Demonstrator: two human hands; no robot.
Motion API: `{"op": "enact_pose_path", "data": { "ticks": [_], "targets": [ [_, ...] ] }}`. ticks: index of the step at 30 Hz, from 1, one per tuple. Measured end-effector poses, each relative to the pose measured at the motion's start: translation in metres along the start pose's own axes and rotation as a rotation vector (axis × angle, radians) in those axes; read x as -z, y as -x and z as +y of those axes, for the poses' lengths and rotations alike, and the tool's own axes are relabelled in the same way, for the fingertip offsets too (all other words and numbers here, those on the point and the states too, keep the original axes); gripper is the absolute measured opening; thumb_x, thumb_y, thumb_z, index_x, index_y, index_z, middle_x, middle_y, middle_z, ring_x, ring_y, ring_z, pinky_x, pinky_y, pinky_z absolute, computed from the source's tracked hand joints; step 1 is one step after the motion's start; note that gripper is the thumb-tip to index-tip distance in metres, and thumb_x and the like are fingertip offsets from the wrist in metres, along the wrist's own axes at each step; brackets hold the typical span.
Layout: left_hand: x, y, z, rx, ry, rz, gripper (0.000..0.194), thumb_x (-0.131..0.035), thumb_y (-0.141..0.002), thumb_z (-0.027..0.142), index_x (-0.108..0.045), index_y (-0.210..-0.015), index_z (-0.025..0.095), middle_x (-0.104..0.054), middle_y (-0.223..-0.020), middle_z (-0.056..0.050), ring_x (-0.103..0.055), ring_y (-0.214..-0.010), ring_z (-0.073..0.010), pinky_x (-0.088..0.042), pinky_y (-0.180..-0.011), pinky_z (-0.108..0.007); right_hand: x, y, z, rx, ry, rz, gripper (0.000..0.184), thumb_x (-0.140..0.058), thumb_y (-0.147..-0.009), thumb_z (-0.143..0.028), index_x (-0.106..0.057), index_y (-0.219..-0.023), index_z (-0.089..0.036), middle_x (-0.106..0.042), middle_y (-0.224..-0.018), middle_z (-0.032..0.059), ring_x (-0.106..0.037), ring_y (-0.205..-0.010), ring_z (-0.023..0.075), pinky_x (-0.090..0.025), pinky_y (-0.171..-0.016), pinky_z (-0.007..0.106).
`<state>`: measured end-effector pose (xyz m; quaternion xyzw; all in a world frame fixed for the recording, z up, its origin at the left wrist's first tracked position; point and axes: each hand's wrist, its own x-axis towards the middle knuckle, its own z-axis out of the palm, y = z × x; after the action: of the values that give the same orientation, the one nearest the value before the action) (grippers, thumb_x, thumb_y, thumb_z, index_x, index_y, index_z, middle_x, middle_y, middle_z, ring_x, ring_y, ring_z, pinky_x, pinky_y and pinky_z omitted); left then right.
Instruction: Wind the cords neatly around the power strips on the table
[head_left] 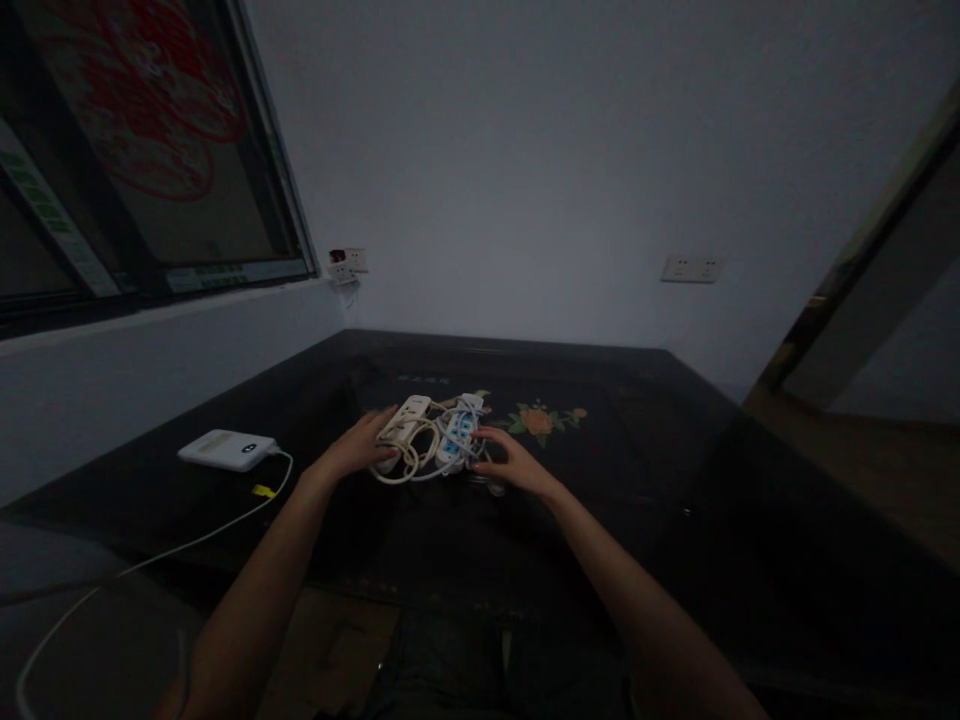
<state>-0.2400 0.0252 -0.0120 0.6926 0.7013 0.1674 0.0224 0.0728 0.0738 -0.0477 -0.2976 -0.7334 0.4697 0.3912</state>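
Two power strips lie side by side on a black table (pixel 592 505), their cords looped over them. The left one is a white power strip (pixel 411 412); a cream cord (pixel 409 470) coils across its near end. The other is a white power strip with blue socket panels (pixel 457 432), wound with a pale cord. My left hand (pixel 358 446) is at the white strip's left side, fingers and thumb apart, fingertips at its edge. On the far side of the pair, my right hand (pixel 517 464) has thumb and fingers parted against the blue-panelled strip's right edge and cord. Dim light blurs the exact contact.
A white power bank (pixel 227 450) with a plugged-in cable (pixel 202 538) lies on the left, a yellow scrap (pixel 264 491) near it. Wall sockets (pixel 691 268) are on the back wall, more in the left corner. A window (pixel 150 150) stands left. Printed flowers (pixel 536 420) decorate the tabletop.
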Motion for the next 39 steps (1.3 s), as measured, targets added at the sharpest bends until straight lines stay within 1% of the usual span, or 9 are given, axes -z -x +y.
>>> {"op": "enact_pose_path", "data": {
  "ticks": [3, 6, 7, 9, 10, 12, 14, 19, 39],
  "targets": [
    [0.017, 0.005, 0.028, -0.015, 0.120, 0.157, 0.061, -0.055, -0.078, 0.038, -0.048, -0.134, 0.016, -0.046, -0.142, -0.014, -0.042, -0.131, -0.0301, -0.035, -0.106, -0.043, 0.013, 0.012, 0.002, -0.058, -0.143, 0.203, 0.035, -0.075, -0.066, -0.043, -0.071, -0.093, -0.022, -0.069, -0.102, 0.0058, -0.060, -0.103, 0.0243, -0.045, -0.091, 0.040],
    [0.015, 0.010, 0.095, -0.147, 0.586, 0.347, 0.036, -0.052, -0.082, 0.035, -0.061, -0.112, 0.018, -0.062, -0.119, -0.010, -0.056, -0.113, -0.0232, -0.039, -0.102, -0.039, 0.017, 0.017, 0.001, -0.099, -0.317, 0.399, 0.035, -0.067, -0.072, -0.052, -0.068, -0.089, -0.022, -0.070, -0.093, 0.0052, -0.063, -0.093, 0.0214, -0.050, -0.079, 0.034],
    [0.007, 0.011, 0.123, -0.169, 0.794, 0.302, 0.031, -0.054, -0.082, 0.037, -0.063, -0.104, 0.018, -0.065, -0.109, -0.008, -0.059, -0.105, -0.0214, -0.044, -0.096, -0.036, 0.016, 0.018, -0.001, -0.106, -0.377, 0.448, 0.037, -0.063, -0.074, -0.056, -0.067, -0.091, -0.022, -0.070, -0.093, 0.0050, -0.064, -0.091, 0.0202, -0.051, -0.076, 0.032],
    [-0.019, 0.011, 0.179, -0.156, 1.184, 0.017, 0.028, -0.056, -0.080, 0.043, -0.064, -0.086, 0.017, -0.066, -0.085, -0.005, -0.063, -0.082, -0.0178, -0.049, -0.078, -0.030, 0.012, 0.020, -0.004, -0.126, -0.479, 0.516, 0.044, -0.056, -0.077, -0.062, -0.066, -0.093, -0.023, -0.071, -0.089, 0.0052, -0.066, -0.082, 0.0183, -0.051, -0.068, 0.028],
    [-0.036, 0.011, 0.204, -0.138, 1.232, -0.049, 0.033, -0.052, -0.082, 0.048, -0.062, -0.078, 0.016, -0.063, -0.073, -0.003, -0.061, -0.068, -0.0156, -0.049, -0.066, -0.028, 0.009, 0.021, -0.004, -0.141, -0.519, 0.535, 0.048, -0.052, -0.078, -0.065, -0.067, -0.093, -0.022, -0.072, -0.084, 0.0057, -0.066, -0.076, 0.0181, -0.051, -0.063, 0.027],
    [-0.070, 0.009, 0.241, -0.090, 1.259, -0.084, 0.041, -0.047, -0.083, 0.052, -0.055, -0.063, 0.016, -0.048, -0.051, 0.003, -0.048, -0.047, -0.0111, -0.043, -0.052, -0.024, 0.006, 0.023, -0.004, -0.181, -0.575, 0.564, 0.056, -0.047, -0.077, -0.070, -0.068, -0.088, -0.020, -0.072, -0.075, 0.0068, -0.066, -0.065, 0.0187, -0.049, -0.055, 0.028],
    [-0.098, 0.006, 0.258, -0.033, 1.270, -0.065, 0.042, -0.044, -0.085, 0.050, -0.050, -0.060, 0.017, -0.038, -0.046, 0.006, -0.041, -0.043, -0.0099, -0.038, -0.049, -0.023, 0.005, 0.027, 0.000, -0.217, -0.605, 0.598, 0.057, -0.048, -0.074, -0.072, -0.068, -0.077, -0.019, -0.071, -0.068, 0.0070, -0.066, -0.062, 0.0198, -0.049, -0.054, 0.029],
    [-0.126, 0.005, 0.250, -0.011, 1.252, -0.017, 0.027, -0.050, -0.081, 0.029, -0.055, -0.058, 0.017, -0.058, -0.062, -0.001, -0.055, -0.066, -0.0159, -0.043, -0.070, -0.028, 0.001, 0.033, 0.008, -0.258, -0.599, 0.648, 0.051, -0.057, -0.067, -0.069, -0.064, -0.060, -0.019, -0.069, -0.059, 0.0062, -0.066, -0.060, 0.0214, -0.050, -0.060, 0.031],
    [-0.130, 0.008, 0.247, 0.053, 1.357, -0.024, 0.023, -0.045, -0.079, 0.015, -0.059, -0.062, 0.016, -0.063, -0.068, -0.005, -0.058, -0.070, -0.0173, -0.045, -0.077, -0.031, -0.004, 0.034, 0.014, -0.188, -0.413, 0.673, 0.041, -0.054, -0.071, -0.058, -0.062, -0.058, -0.021, -0.064, -0.057, 0.0024, -0.063, -0.062, 0.0201, -0.048, -0.068, 0.032]
  ]
}}
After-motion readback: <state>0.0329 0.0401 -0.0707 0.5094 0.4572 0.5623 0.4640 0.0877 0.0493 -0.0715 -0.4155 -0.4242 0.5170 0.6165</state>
